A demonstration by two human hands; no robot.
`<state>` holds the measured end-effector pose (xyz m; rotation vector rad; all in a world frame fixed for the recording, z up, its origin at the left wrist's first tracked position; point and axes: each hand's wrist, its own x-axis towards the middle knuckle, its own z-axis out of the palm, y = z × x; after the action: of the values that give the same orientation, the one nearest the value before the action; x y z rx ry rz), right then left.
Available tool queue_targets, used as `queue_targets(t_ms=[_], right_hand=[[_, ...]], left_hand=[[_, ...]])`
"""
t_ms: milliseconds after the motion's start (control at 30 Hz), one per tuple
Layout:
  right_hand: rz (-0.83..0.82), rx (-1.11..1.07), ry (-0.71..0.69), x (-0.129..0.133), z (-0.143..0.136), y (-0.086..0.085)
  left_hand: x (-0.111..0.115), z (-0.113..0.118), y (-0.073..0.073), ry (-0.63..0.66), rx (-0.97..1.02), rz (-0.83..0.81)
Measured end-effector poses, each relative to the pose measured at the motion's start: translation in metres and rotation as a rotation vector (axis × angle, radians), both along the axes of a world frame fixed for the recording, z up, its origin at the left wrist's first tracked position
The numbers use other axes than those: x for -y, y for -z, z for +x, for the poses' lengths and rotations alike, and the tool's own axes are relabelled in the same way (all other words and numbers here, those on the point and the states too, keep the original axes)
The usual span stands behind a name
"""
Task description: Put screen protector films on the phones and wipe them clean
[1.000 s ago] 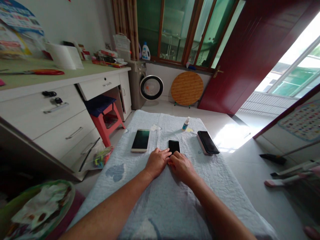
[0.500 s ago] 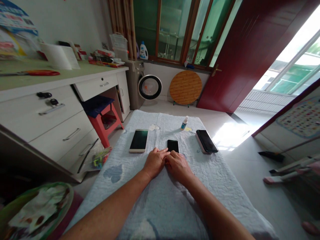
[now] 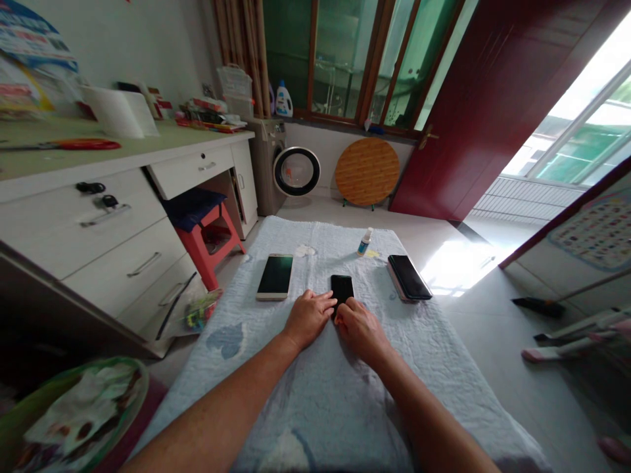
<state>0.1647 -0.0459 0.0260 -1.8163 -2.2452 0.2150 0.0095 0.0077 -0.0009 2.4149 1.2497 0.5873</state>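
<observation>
A small black phone [image 3: 342,288] lies flat on the cloth-covered table [image 3: 315,387]. My left hand [image 3: 310,318] rests at its left edge, fingers stretched out and touching it. At its lower right is my right hand [image 3: 361,328], with fingers curled in at the phone's near end; what they pinch, if anything, is hidden. To the left lies a larger phone [image 3: 275,276] with a gold and white frame. Off to the right, a black phone [image 3: 409,277] sits on top of another flat item. A small spray bottle [image 3: 365,242] stands upright behind the small phone.
A desk [image 3: 182,148] with drawers runs along the left, a red stool [image 3: 210,246] beneath it. At lower left stands a bin [image 3: 140,394] of waste. Behind are a washing machine [image 3: 269,171] with its door ajar and a round wooden board [image 3: 367,171].
My right hand has moved slightly right and away from my left hand, so more of the small phone shows between them. My left hand has barely moved.
</observation>
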Motion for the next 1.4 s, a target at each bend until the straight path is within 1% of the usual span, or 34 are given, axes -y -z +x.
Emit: queue_targets(t_ms=[300,433,533,600,667,800,900,1067,1333,1400], right_hand=[[-0.043,-0.063,0.056,0.005,0.028,-0.001],[-0.043,-0.074,0.068,0.003,0.042,-0.001],[0.008,-0.124,0.106,0.002,0.049,0.001],[0.047,-0.186,0.139,0.002,0.049,0.003],[0.052,-0.222,0.165,0.002,0.045,0.006],[0.025,-0.167,0.222,0.001,0.031,0.007],[0.020,-0.112,0.273,-0.004,0.026,0.005],[0.024,-0.074,0.293,-0.027,0.028,0.005],[0.014,-0.022,0.354,-0.086,0.030,0.011],[0.023,-0.012,0.351,-0.098,0.030,0.013]], left_hand=[[-0.001,0.001,0.005,0.004,0.008,0.038],[0.001,0.001,0.002,0.004,-0.006,0.044],[0.006,0.000,-0.003,0.009,-0.021,0.048],[0.008,0.000,-0.005,0.010,-0.024,0.061],[0.009,0.000,-0.006,0.012,-0.023,0.071],[0.008,0.000,-0.004,0.021,-0.029,0.079],[0.006,-0.001,-0.003,0.028,-0.034,0.074],[0.005,-0.002,-0.003,0.045,-0.030,0.061],[0.004,-0.002,-0.002,0.053,-0.030,0.066],[0.004,-0.002,-0.001,0.052,-0.032,0.073]])
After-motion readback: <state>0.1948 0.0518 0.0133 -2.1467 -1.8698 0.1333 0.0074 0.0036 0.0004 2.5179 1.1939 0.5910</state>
